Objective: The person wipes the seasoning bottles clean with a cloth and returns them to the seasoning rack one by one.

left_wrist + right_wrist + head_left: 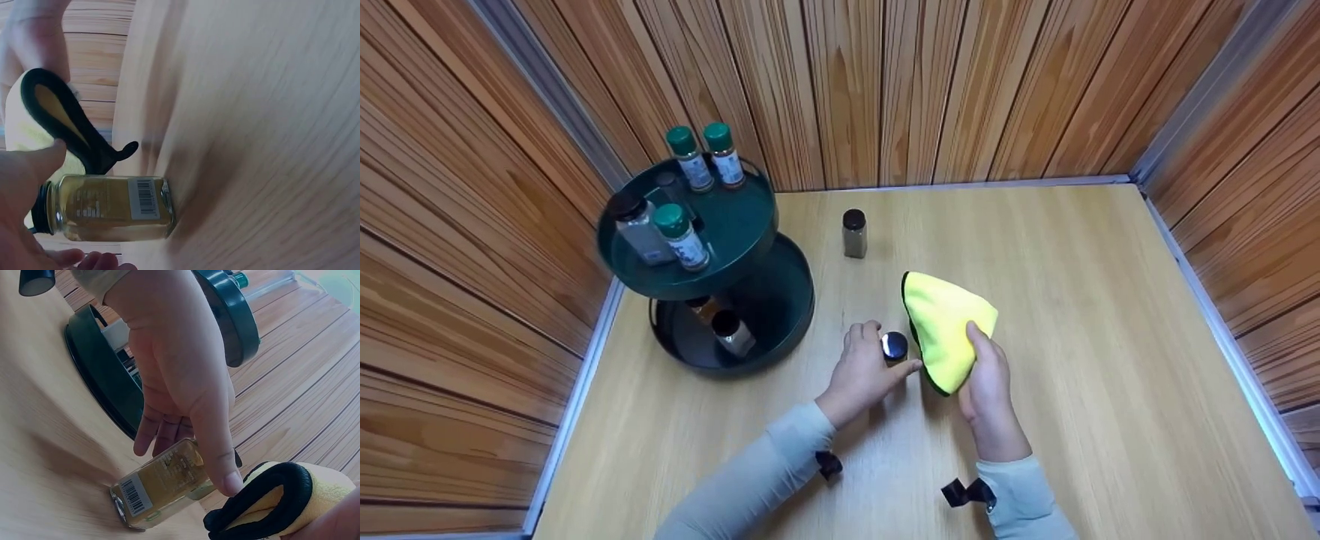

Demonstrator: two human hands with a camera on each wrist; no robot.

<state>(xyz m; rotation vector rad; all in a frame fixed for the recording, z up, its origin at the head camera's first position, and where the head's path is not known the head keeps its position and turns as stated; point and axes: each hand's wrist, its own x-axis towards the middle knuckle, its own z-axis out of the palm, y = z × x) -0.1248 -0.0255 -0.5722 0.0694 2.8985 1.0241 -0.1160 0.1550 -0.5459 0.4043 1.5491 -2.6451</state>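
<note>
A glass spice jar point(112, 208) with a dark lid stands upright on the table, yellowish-brown inside, with a barcode label low on its side. My left hand point(864, 369) is around its upper part, thumb on one side and fingers on the other. In the left wrist view the thumb and fingers are spread, with gaps between them and the glass. My right hand point(988, 375) grips a folded yellow cloth point(949, 322) with black edging, thumb on top. The cloth hangs just right of the jar, its black edge close to the left thumb.
At the left stands a dark green two-tier round rack point(735, 255). Several jars, some green-lidded, sit on its upper tier; more are below. Another dark-lidded jar point(855, 238) stands alone farther back. Wood-panelled walls point(915, 90) enclose the table point(1080, 300).
</note>
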